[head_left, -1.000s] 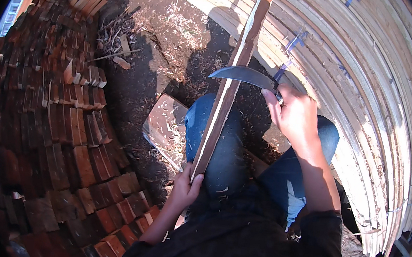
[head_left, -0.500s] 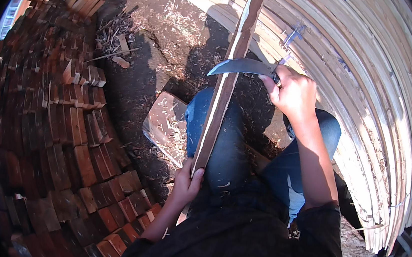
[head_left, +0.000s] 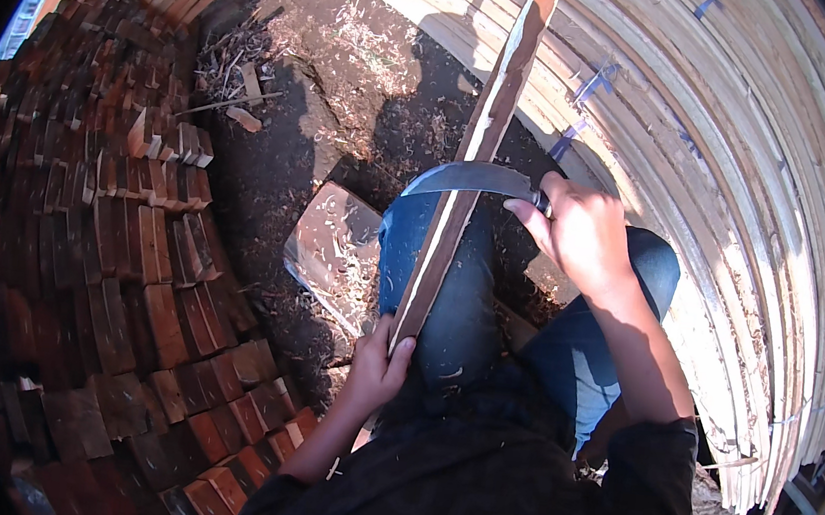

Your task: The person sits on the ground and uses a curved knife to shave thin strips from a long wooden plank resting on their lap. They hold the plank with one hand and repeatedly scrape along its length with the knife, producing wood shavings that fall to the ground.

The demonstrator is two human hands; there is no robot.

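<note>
No legible txt, nos. or signs, curved grey metal blade (head_left: 471, 177) w/ no readable mark, pale blue-white panel (head_left: 31, 8) at far L edge too small + blurry to tell

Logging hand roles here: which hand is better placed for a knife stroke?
Probably the right hand: it holds the curved knife across the wooden strip, while the left hand grasps the strip's near end.

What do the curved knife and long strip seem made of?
Curved knife: blade probably steel, bare, with a smooth grey sheen; handle mostly hidden. Long strip: likely unfinished wood, dark brown with a pale, ragged streak.
</note>
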